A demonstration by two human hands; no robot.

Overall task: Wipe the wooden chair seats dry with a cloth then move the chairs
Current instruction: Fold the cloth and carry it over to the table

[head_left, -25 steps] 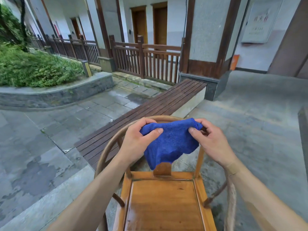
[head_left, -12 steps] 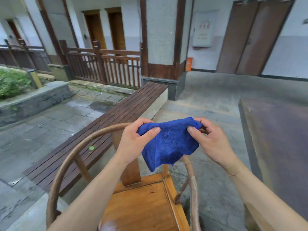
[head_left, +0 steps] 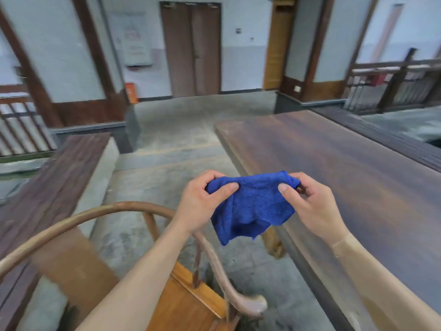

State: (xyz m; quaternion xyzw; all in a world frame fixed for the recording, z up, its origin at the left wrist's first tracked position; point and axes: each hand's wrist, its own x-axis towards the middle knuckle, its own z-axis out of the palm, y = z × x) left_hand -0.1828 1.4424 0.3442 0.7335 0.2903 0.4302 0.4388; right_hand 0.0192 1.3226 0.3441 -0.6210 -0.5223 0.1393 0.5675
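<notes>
A grey stone floor [head_left: 181,130] stretches toward brown double doors [head_left: 192,50] in a pale wall, all of it smeared by motion blur, so the notice board left of the doors cannot be read. A long dark wooden table [head_left: 346,168] fills the right side and runs off the frame's lower right edge; a slatted wooden bench [head_left: 55,187] lies along the left, also cut off. Railings at both sides are blurred to streaks. The wooden chair [head_left: 191,304] sits at the lower left, only partly seen: its curved armrest rail sweeps across and ends in a rounded tip near the table's edge, while most of the seat is hidden under the person's left forearm and cropped by the bottom of the frame, so whether the seat is wet or dry cannot be told. Above the gap between chair and table, the blue cloth [head_left: 250,206] hangs in the air, stretched between both hands. The left hand [head_left: 202,201] pinches its left top corner between thumb and fingers; the right hand [head_left: 310,206] pinches the right top corner the same way, the two hands held apart with the cloth drooping below. Compared with half a second ago, the view has swung right: the garden and porch have left the frame, the table now dominates, and the chair has slid to the lower left, while the grip on the cloth is unchanged.
</notes>
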